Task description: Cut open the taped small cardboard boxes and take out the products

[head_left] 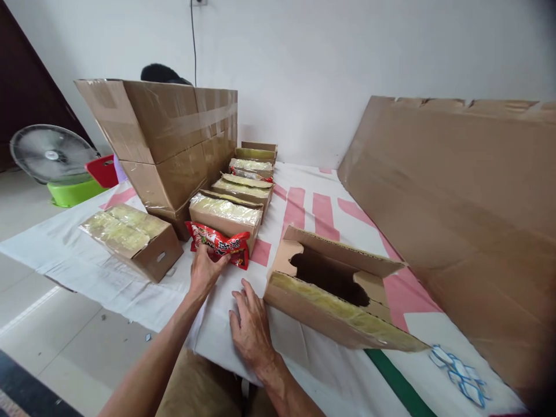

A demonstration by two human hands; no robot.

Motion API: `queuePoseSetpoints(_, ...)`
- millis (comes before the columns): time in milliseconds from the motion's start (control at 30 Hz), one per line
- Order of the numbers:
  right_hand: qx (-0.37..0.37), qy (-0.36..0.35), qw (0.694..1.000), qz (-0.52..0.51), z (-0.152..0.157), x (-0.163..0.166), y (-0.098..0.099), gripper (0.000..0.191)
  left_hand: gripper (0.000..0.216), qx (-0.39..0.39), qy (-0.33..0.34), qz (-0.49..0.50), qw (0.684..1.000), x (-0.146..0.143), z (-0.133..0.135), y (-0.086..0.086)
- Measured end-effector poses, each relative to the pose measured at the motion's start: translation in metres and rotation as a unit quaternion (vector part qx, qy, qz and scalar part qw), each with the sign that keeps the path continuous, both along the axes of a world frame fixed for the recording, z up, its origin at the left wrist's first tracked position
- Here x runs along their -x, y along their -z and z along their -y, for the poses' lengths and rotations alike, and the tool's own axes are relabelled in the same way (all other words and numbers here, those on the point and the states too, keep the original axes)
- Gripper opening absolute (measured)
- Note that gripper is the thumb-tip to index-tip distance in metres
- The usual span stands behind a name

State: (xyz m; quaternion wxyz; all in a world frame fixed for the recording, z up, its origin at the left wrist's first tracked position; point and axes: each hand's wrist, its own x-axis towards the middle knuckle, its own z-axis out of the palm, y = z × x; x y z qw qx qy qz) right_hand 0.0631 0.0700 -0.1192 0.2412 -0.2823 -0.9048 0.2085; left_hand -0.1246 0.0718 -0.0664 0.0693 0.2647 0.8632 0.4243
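Red printed snack packet (219, 246), slightly crumpled, lies flat with its near edge pinched in the left fingers (216, 264). Open cardboard box (304, 310) sits tilted just right of the right fingers (248, 291).

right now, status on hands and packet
left hand grips packet; right hand flat on cloth, empty; packet in front of filled box; open box beside right hand

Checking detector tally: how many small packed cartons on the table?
6 cartons: one left, four in a row behind the red packet the left hand pinches, one open by the right hand. Row overlaps; more may hide.
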Motion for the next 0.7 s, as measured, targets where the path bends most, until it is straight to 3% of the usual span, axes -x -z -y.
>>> queuePoseSetpoints(300,-0.013,-0.004,0.999,0.033,0.0,0.002,0.002,0.048,0.036,0.023,-0.015,-0.016,1.0,-0.011,-0.007,0.004)
queuePoseSetpoints(700,-0.038,-0.001,0.999,0.026,0.0,0.001,0.002,0.045,0.035,0.045,-0.03,-0.002,0.999,0.002,-0.06,0.0)
